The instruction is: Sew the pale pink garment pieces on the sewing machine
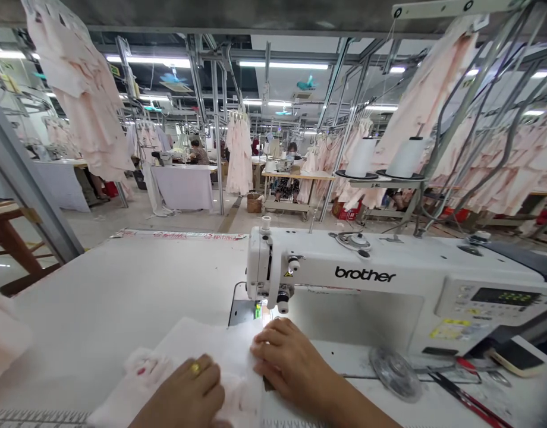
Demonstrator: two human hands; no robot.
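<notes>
A pale pink piece of fabric (202, 339) lies on the white table, its far right part under the lit needle area of the white sewing machine (318, 261). My right hand (286, 359) is closed at the fabric's right edge, just in front of the presser foot, fingers bent on the cloth. My left hand (188, 392), with a gold ring (195, 369), lies on the bunched nearer part, its fingers curled into the fabric. A small red mark (141, 371) shows on the gathered cloth beside it. The fingertips of both hands are partly hidden.
Right of the machine's bed lie a clear round dish (395, 373), red-handled scissors (470, 401) and a phone-like dark object (518, 356). Thread cones (361, 156) stand behind. Another pink cloth (6, 345) rests at the left edge. Garments hang around; people sit at machines farther back.
</notes>
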